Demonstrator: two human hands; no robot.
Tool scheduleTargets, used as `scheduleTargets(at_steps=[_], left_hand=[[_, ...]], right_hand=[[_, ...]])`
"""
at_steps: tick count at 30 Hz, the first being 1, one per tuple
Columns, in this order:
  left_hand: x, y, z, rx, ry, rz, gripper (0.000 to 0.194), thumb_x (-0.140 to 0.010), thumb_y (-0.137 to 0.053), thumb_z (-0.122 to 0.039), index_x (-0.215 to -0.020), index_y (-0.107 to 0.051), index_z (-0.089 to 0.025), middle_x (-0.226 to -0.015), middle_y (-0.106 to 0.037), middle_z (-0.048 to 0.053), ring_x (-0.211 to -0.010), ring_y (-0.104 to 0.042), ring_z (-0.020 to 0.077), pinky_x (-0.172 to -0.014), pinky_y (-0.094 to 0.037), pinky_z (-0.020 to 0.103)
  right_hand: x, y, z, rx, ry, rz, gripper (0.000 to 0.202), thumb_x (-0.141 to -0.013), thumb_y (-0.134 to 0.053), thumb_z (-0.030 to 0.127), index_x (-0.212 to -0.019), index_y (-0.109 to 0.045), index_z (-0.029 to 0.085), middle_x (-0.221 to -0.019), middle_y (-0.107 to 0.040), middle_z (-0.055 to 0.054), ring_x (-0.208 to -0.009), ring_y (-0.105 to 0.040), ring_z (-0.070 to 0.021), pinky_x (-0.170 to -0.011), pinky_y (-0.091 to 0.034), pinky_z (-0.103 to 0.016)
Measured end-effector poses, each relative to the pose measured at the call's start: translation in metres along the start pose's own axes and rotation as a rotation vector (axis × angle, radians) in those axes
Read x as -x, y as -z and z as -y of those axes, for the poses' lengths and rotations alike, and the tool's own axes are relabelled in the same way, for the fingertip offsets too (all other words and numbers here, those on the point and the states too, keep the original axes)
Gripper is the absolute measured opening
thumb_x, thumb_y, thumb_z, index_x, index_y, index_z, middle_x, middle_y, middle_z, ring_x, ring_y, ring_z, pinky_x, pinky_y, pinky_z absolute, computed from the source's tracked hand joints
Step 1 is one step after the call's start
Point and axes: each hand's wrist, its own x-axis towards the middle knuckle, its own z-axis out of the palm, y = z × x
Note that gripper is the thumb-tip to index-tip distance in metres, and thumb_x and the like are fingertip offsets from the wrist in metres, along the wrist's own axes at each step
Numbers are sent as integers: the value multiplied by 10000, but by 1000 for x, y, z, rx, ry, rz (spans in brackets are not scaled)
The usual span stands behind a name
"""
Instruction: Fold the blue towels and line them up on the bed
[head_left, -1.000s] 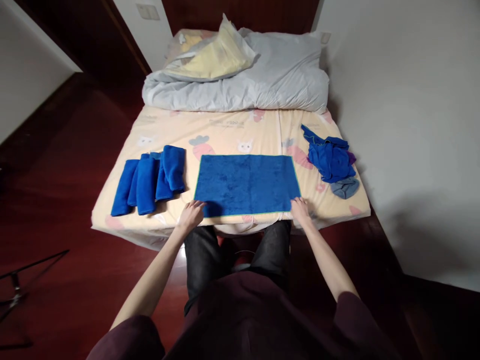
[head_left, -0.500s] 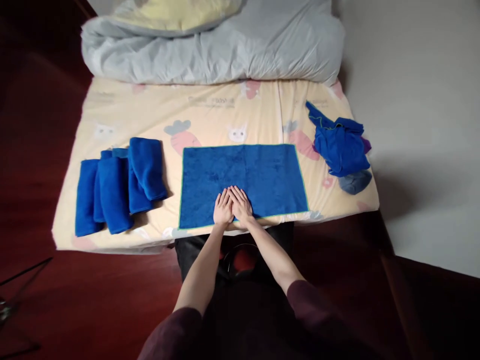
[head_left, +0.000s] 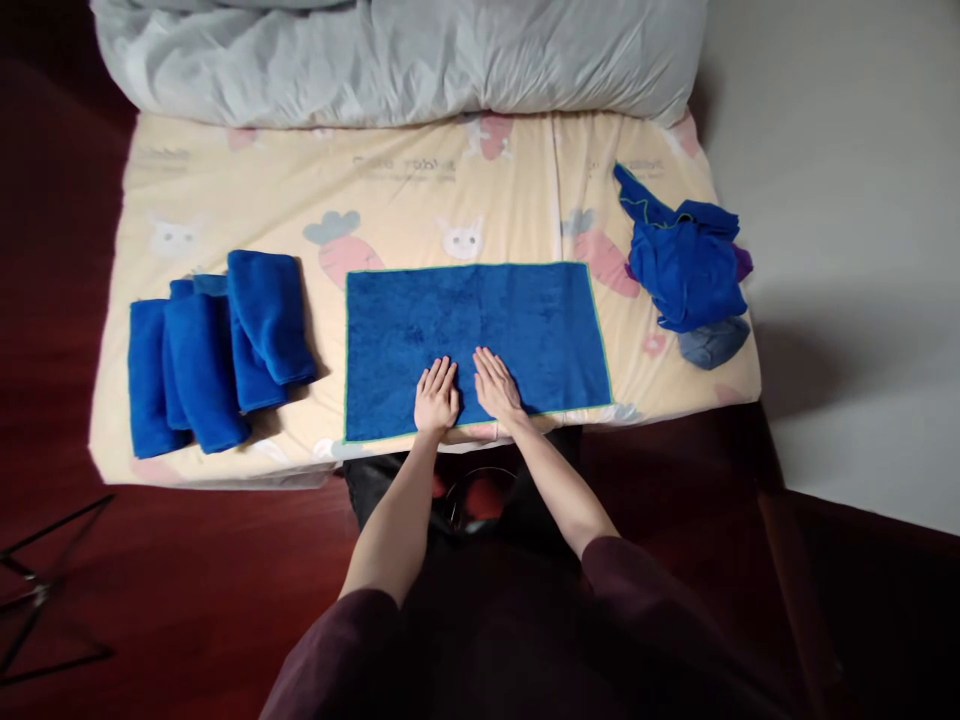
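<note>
A blue towel [head_left: 420, 320] with a thin green edge lies spread out flat near the front of the bed. My left hand [head_left: 437, 395] rests palm down on its lower middle, fingers stretched out. Just to the right, my right hand [head_left: 496, 385] also lies flat on the cloth, its fingers extended. A narrow strip of towel shows between the two hands. Neither hand grips anything.
Several folded blue towels [head_left: 202, 370] overlap on the left of the patterned bedsheet [head_left: 405, 215]. On the right is a crumpled heap of blue cloths [head_left: 686, 265] with a grey piece [head_left: 712, 343] under it. A grey quilt [head_left: 412, 65] lies across the back.
My hands have moved apart on the towel; their fingertips were together before. The head view has shifted slightly, and the towel stays flat.
</note>
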Motion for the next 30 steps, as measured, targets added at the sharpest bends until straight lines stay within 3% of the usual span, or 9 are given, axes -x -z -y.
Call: scheduleTargets(at_steps=[4,8,12,19,24,28,30], left_hand=[[0,1,-1,20,8,3,642,-970,-367,-224,-1610,-379,-176,-1682,-329,96,-1593,-215,265,-1298,-171,554],[-1,0,-2,56,7,-51,611,-977,-367,-250,-1580,-435,-181,-1656,-381,90,-1579,-262,255,-1300,-184,537],[-1,-2,-2,32,-5,-98,575,-992,-346,-257,-1542,-494,-178,-1629,-428,79,-1559,-313,231,-1297,-219,494],[-2,-2,0,-6,16,-65,593,-989,-339,-241,-1563,-470,-175,-1646,-395,64,-1568,-290,220,-1308,-205,482],[0,1,-9,-31,49,-30,606,-990,-336,-246,-1582,-434,-168,-1665,-361,72,-1584,-243,226,-1323,-154,488],[-7,-15,-48,-33,185,-88,625,-1017,-320,-305,-1605,-362,-98,-1700,-241,147,-1605,-136,288,-1314,-111,570],[-16,-30,-81,10,129,-68,652,-1033,-313,-357,-1614,-317,-60,-1711,-173,175,-1609,-78,301,-1316,-106,569]], right_hand=[[16,40,-49,94,-96,-76,566,-1075,-275,265,-1596,-365,65,-1689,-315,-107,-1599,-196,-185,-1333,-121,-423],[38,83,-99,177,-157,-126,573,-1067,-298,274,-1613,-351,107,-1683,-335,-97,-1597,-212,-207,-1331,-155,-473],[55,109,-131,238,-200,-205,584,-1062,-301,290,-1617,-346,115,-1674,-350,-110,-1590,-240,-239,-1321,-189,-533],[59,106,-141,284,-203,-294,577,-1058,-308,306,-1605,-378,135,-1656,-385,-113,-1573,-287,-248,-1313,-198,-554],[58,103,-143,282,-190,-365,549,-1046,-328,290,-1560,-461,152,-1592,-486,-115,-1538,-368,-243,-1297,-249,-547],[58,103,-144,282,-174,-389,539,-1024,-359,259,-1534,-499,152,-1557,-530,-120,-1520,-402,-236,-1287,-277,-533],[58,103,-145,288,-169,-401,538,-1014,-371,250,-1525,-510,155,-1553,-533,-118,-1514,-411,-237,-1282,-286,-537]])
